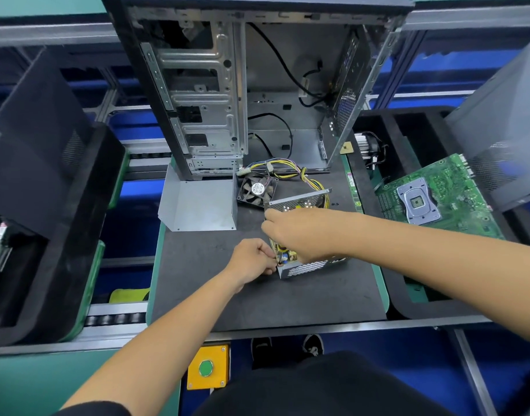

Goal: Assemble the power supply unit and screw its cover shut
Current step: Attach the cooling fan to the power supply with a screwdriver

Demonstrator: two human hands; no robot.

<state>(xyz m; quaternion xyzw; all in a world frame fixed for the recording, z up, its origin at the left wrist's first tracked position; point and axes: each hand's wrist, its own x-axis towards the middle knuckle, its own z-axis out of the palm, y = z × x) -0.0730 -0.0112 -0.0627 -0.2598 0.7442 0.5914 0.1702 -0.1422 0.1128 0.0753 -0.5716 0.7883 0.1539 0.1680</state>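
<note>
- My left hand point(251, 259) pinches the near-left corner of the open power supply unit point(305, 259) on the black mat point(257, 298).
- My right hand point(299, 232) reaches over the unit, fingers curled on its left edge.
- Beyond my right hand lies the fan point(257, 190); left of that, the grey metal cover point(200, 205).

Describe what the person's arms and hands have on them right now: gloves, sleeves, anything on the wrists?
Both hands are bare: no gloves on the left hand or the right hand. Forearms are uncovered, with no watch, strap or band visible at either wrist. A dark short sleeve edge shows at the left upper arm; the right arm leaves the frame before any sleeve appears.
</note>
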